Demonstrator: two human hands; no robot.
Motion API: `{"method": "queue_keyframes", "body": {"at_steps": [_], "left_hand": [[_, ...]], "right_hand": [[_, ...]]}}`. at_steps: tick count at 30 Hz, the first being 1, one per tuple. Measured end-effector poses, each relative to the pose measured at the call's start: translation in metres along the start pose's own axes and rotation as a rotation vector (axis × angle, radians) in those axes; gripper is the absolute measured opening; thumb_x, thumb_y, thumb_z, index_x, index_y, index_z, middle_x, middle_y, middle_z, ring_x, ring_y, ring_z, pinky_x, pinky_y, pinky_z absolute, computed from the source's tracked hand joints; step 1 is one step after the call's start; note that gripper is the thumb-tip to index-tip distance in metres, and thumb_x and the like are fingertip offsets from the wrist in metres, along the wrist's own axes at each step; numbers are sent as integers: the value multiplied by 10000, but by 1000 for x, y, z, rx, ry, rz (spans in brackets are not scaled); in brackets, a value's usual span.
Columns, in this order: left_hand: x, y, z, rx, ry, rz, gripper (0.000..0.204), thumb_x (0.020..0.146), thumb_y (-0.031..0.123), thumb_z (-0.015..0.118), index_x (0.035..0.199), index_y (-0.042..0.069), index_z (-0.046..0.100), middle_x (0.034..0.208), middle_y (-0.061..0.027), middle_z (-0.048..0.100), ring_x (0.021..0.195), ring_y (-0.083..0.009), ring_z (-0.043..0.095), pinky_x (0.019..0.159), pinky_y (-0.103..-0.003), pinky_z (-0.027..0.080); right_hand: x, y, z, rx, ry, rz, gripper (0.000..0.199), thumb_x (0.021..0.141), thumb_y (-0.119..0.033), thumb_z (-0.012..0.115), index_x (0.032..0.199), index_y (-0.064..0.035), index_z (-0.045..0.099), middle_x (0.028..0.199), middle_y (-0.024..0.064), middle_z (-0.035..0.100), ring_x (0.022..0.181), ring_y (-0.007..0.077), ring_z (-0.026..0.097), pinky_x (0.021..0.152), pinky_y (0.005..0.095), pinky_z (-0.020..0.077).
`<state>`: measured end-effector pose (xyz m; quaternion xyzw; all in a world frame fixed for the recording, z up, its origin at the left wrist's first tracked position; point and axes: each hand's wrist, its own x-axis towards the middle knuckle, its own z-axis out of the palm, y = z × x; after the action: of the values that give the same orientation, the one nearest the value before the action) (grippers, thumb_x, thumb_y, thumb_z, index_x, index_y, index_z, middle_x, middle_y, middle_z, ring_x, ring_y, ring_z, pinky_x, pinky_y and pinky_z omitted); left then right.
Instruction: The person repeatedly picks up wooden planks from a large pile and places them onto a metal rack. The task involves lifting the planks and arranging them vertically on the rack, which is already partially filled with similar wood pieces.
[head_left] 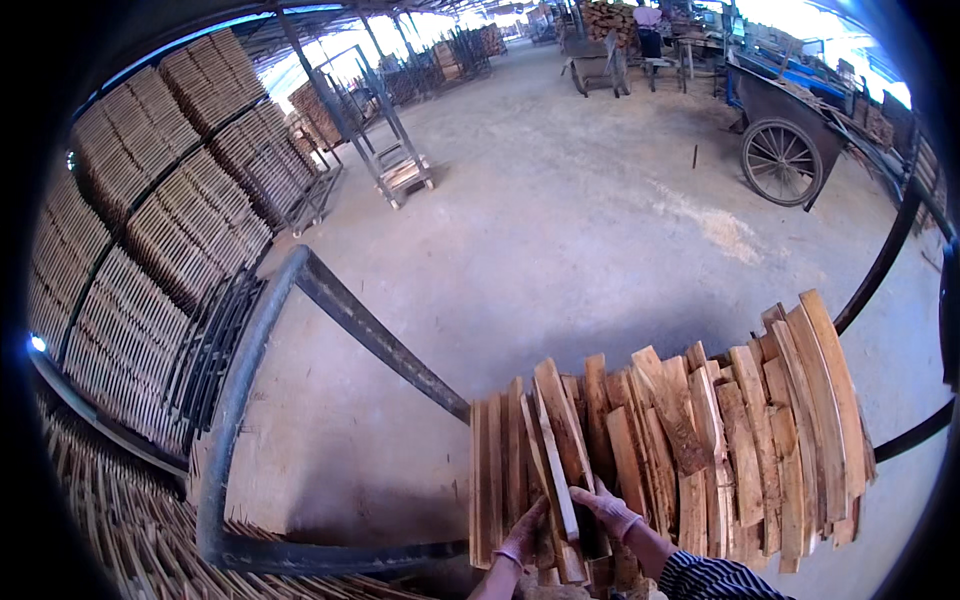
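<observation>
A thick bundle of pale wooden slats [720, 440] stands on end in front of me, filling the lower right. My left hand [525, 535] grips the near ends of slats on the bundle's left side. My right hand [610, 510], in a light glove with a striped sleeve behind it, holds a narrow slat [555, 470] that sticks up at a tilt between the two hands.
A dark metal cart frame [300, 330] curves around the left and bottom. Racks of stacked slats [170, 220] fill the left. A wheeled handcart [790, 140] stands at upper right on the concrete floor [560, 220]. A person [650, 25] stands far back.
</observation>
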<state>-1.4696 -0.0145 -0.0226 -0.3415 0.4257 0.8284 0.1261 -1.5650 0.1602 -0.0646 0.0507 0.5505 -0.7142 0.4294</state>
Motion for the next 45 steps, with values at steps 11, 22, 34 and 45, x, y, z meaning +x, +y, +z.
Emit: {"method": "queue_keyframes", "body": {"at_steps": [11,22,34,45], "left_hand": [[-84,-77,-55,-23,-50,13,531,1055,329,567,1539,129,476,1488,-54,550,1341,-178,527,1171,-326,370],[-131,-106,-75,149,57,-101,617,1029,444,599,1507,63,517,1524,-11,535,1402,-151,474,1203,-294,316],[-362,-164,30,-107,101,684,860,839,130,862,1522,20,351,1358,-118,609,1226,-213,604,1068,-366,501],[-624,-285,-7,-379,651,909,917,853,119,843,1566,63,269,1419,-152,569,1274,-260,579,1084,-393,489]], "right_hand": [[-136,11,37,-320,-9,156,1309,754,-665,812,1623,-7,87,1519,230,464,1333,319,520,1143,409,394],[-153,97,38,163,-194,166,781,887,-365,801,1503,-51,437,1293,63,650,1179,189,607,1071,367,463],[-325,87,28,-300,-597,-263,708,1029,-70,582,1635,-123,220,1295,161,627,992,221,675,771,308,597],[-451,154,223,-508,-1015,122,1042,802,-348,858,1616,-59,276,1472,97,539,1292,200,549,1084,361,466]]}}
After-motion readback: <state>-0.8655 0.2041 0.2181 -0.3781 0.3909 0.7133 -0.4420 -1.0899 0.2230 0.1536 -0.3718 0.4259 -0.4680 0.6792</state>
